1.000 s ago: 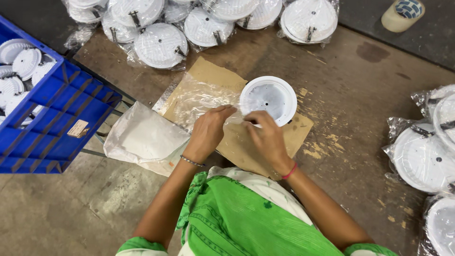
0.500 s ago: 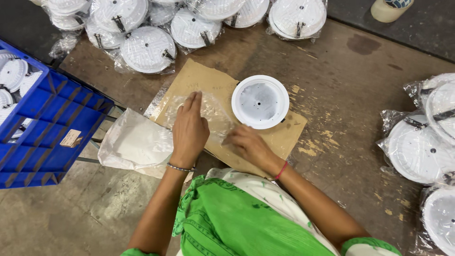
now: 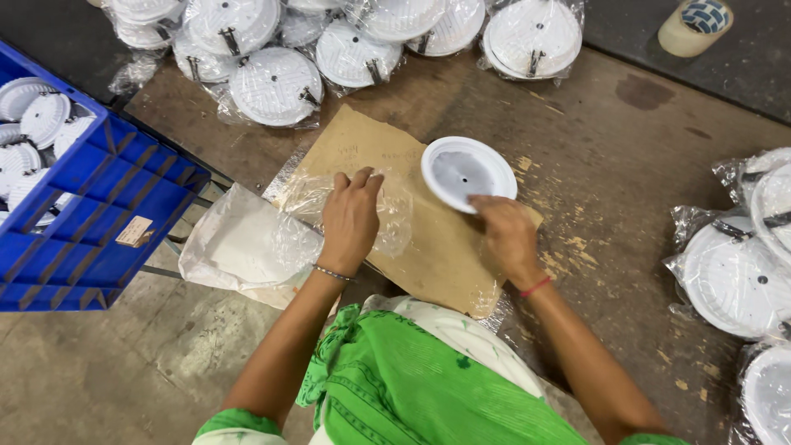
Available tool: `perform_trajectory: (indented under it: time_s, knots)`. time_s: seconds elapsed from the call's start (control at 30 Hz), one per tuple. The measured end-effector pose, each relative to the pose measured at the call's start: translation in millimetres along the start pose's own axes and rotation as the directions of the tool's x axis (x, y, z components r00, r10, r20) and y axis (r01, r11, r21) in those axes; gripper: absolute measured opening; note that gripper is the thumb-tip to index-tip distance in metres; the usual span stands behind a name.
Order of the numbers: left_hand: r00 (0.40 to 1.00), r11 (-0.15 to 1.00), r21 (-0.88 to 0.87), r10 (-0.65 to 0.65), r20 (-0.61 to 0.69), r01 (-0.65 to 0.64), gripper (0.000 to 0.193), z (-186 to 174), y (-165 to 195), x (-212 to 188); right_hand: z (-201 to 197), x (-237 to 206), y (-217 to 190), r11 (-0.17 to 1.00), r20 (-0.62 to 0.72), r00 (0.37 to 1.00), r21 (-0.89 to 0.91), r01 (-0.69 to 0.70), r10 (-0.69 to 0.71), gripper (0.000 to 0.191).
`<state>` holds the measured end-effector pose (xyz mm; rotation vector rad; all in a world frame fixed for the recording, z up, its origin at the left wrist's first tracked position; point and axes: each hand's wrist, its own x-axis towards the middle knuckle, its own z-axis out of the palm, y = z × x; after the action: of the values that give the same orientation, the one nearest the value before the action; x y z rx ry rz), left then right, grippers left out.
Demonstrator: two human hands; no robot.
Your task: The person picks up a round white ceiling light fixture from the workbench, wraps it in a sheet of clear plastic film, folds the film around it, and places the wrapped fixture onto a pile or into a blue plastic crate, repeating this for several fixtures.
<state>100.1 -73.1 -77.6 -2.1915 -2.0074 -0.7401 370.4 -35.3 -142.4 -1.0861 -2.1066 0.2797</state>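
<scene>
Your left hand [image 3: 350,221] lies flat, fingers spread, on the clear plastic bag [image 3: 362,216]; your right hand [image 3: 508,233] touches the white round fixture's [image 3: 468,171] near rim, grip unclear.

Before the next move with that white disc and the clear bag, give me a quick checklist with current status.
1. Left hand flat on the clear plastic bag: ok.
2. Right hand at the near rim of the white round disc: ok; actual grip: cannot tell.
3. Disc lies on the brown cardboard sheet, outside the bag: ok.
4. Bag mouth open: cannot tell.
5. Bagged discs at the far edge lie apart from the cardboard: ok.
6. Blue crate at left, off the work surface: ok.
</scene>
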Motion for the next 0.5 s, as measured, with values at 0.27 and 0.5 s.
perform_trajectory:
  time_s: [0.27, 0.5]
  knots:
    - [0.993, 1.0, -0.026, 0.001, 0.122, 0.002, 0.059, 9, 10, 9, -50, -9, 12, 0.177, 0.353, 0.746, 0.831, -0.528, 0.565, 0.031]
    - [0.951, 0.985, -0.009, 0.167, 0.259, -0.171, 0.068, 22, 41, 4, -14, -49, 24, -0.251, 0.659, 0.661, 0.75, -0.612, 0.358, 0.025]
